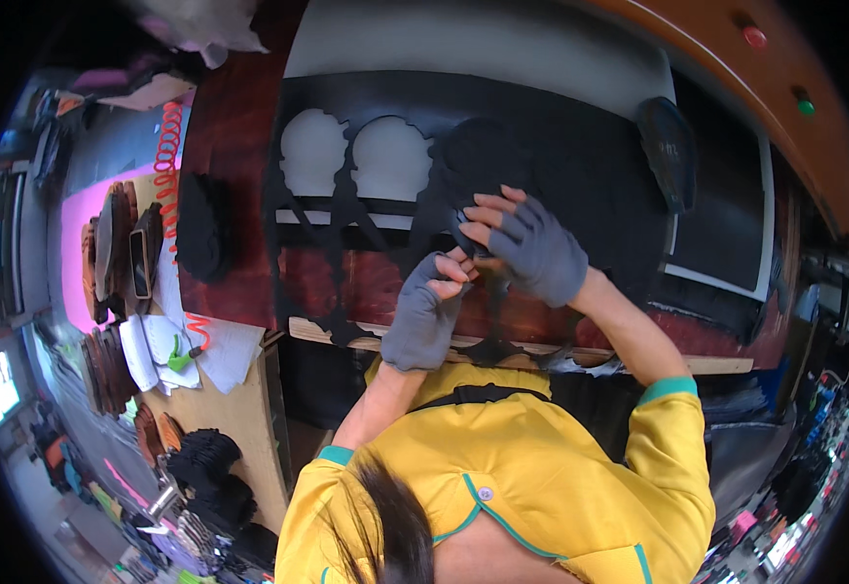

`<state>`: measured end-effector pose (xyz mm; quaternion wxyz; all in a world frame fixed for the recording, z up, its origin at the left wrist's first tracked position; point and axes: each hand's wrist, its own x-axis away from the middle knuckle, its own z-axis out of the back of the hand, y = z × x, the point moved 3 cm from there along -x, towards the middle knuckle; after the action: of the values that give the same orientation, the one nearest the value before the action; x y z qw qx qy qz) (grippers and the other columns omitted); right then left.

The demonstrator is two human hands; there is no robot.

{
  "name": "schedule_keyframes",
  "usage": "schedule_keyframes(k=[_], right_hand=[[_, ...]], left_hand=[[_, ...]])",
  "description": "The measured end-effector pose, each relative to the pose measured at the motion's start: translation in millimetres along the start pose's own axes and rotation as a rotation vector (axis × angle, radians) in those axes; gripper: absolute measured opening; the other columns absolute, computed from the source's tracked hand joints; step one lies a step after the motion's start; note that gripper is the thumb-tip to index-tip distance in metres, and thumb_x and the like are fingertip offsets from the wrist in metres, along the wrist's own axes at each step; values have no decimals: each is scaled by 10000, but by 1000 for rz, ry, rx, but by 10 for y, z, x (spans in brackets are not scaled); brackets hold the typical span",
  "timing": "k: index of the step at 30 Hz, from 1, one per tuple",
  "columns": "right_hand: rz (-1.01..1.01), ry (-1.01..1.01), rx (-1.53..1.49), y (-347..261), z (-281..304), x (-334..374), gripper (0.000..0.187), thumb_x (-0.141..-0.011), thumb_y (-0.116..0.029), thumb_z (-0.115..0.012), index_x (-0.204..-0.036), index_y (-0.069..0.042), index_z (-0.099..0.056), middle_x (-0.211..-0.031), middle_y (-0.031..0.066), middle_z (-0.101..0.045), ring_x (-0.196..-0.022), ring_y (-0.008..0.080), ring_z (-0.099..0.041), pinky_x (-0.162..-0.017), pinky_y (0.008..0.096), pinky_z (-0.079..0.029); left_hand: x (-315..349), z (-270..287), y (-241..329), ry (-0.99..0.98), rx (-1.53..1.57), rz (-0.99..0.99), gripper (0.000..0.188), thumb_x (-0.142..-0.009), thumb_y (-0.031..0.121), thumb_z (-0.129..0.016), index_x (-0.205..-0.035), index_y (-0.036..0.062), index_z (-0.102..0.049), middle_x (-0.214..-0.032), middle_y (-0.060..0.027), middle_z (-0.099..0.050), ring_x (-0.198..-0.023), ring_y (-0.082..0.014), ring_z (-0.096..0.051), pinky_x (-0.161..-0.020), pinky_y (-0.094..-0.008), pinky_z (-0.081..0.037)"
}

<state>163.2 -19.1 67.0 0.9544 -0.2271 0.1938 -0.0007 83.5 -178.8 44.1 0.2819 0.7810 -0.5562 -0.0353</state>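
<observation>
A wide black sheet (pixel 580 165) lies over the red-brown work surface in front of me. Two rounded holes cut in its left part show pale board beneath. Both my hands wear grey fingerless gloves and meet at the sheet's near edge. The fingers of my right hand (pixel 533 248) curl over a dark cut piece (pixel 463 226), its outline hard to tell against the black sheet. From the near side, my left hand (pixel 426 316) pinches at the same piece with its fingertips. A dark sole-shaped cutting die (pixel 668 154) rests on the sheet's right part.
Stacked black cut pieces (pixel 202 229) lie left of the sheet. Further left are a red coiled hose (pixel 166 146), papers (pixel 230 350) and brown cut pieces (pixel 111 243). An orange machine beam (pixel 716 58) with red and green buttons spans the far right.
</observation>
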Motion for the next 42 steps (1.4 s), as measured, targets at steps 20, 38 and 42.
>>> schedule_keyframes(k=[20, 38, 42], right_hand=[[-24, -86, 183, 236, 663, 828, 464, -914, -435, -601, -1251, -122, -547, -1337, 71, -585, -1303, 243, -507, -1142, 435, -326], [-320, 800, 131, 1085, 1695, 789, 299, -989, -299, -578, -1149, -56, -643, -1034, 119, -690, -920, 210, -654, -822, 348, -500], [46, 181, 260, 653, 1416, 1390, 345, -897, -190, -674, -1205, -68, -575, -1127, 123, -657, -1090, 314, -636, -962, 415, -497]], left_hand=[[-207, -437, -731, 10, 35, 267, 112, -793, 39, -580, -897, 81, -587, -1067, -56, -565, -1069, -202, -548, -1046, -344, -385], [99, -830, -600, -164, -623, 463, 265, -869, 67, -558, -1124, 69, -628, -1480, -138, -408, -1280, -205, -461, -1037, -302, -355], [-274, -797, -1456, -143, -538, 350, 174, -858, 34, -572, -1017, 58, -638, -1243, -101, -545, -1139, -196, -535, -999, -292, -385]])
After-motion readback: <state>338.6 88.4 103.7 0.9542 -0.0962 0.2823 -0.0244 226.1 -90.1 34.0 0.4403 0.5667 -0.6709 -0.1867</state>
